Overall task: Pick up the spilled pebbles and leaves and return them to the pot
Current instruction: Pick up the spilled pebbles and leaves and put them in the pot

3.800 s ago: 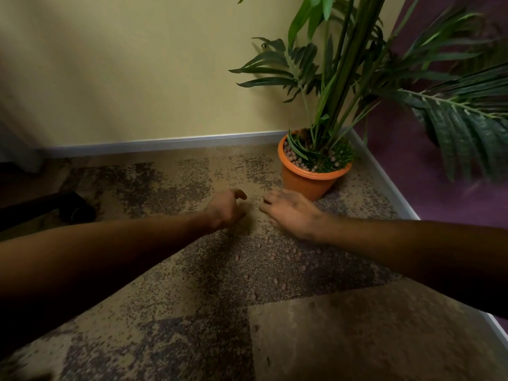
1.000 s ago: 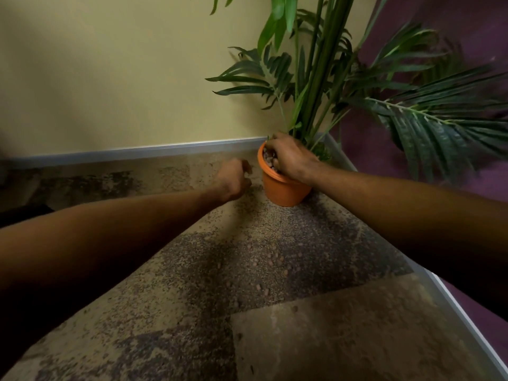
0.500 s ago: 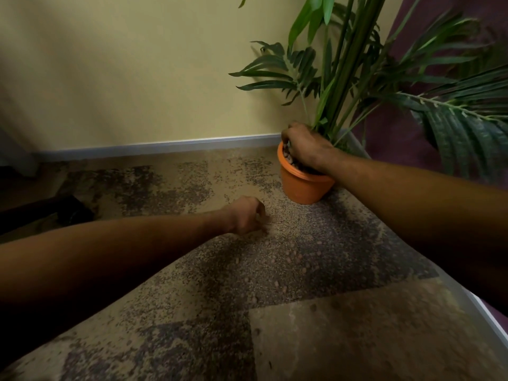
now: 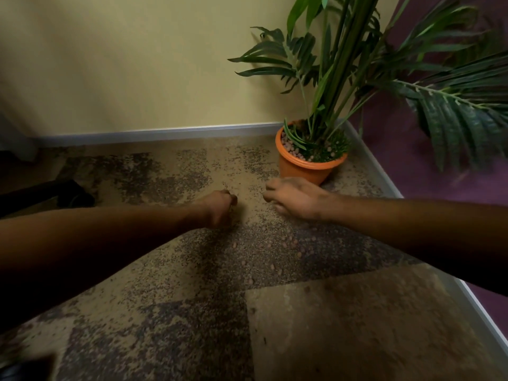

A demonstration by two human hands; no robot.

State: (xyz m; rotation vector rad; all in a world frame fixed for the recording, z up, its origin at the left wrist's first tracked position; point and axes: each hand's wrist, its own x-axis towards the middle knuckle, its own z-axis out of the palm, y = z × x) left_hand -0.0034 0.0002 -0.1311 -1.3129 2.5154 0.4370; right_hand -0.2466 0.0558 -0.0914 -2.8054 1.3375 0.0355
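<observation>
a head-worn camera looks down at two bare forearms reaching across a mottled tan and dark carpet (image 4: 170,303) toward a room corner. no brand, label or writing can be read anywhere. the left hand (image 4: 217,209) rests low on the carpet with its fingers (image 4: 230,198) curled into a loose fist, tips tucked toward the floor; whether it pinches anything cannot be told. the right hand (image 4: 295,198) lies palm down just to the right of it, a narrow strip of bare carpet between the two, its fingers (image 4: 270,188) bent and close together, tips at the carpet; what they hold, if anything, is hidden. small round reddish-brown pebbles (image 4: 277,247) lie scattered on the dark patch of carpet nearer the camera than both sets of fingers, mostly below the right wrist. no spilled leaf can be made out on the patterned floor. the orange pot (image 4: 305,167) stands just beyond the right hand's fingers, in the corner, filled with more pebbles around the stems of a tall green palm (image 4: 338,64) whose fronds spread over to the right. a pale skirting edge (image 4: 170,132) runs along the yellow wall (image 4: 123,59) beyond the fingers, and another bounds the carpet on the right against a purple wall (image 4: 428,171). open carpet stretches left of the left hand to a dark object (image 4: 46,196) at the frame's edge.
</observation>
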